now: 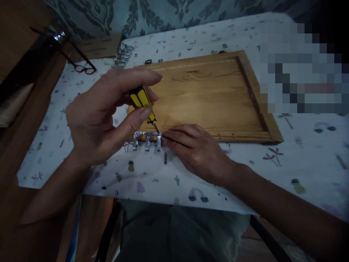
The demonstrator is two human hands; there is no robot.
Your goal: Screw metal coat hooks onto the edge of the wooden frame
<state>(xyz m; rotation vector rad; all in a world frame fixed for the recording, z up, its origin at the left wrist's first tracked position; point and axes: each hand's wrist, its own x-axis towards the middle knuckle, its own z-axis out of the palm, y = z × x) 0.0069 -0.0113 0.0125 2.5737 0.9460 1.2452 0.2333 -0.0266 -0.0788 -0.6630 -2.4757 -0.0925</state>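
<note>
Yellow-handled screwdriver point(143, 105) slants tip-down toward metal hook rack point(147, 138).

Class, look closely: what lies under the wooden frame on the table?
The wooden frame rests on a patterned cloth. Whatever is directly beneath the frame is covered and cannot be seen.

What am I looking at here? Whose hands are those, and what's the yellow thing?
The camera sits on a person's head and looks down, so these are that person's own hands. The left hand holds a small yellow and black screwdriver, its tip on a screw in a metal hook rack. The right hand steadies that rack against the edge of a wooden board. Everything rests on a white tablecloth with tiny pictures. Red glasses and some metal parts lie farther back.
</note>
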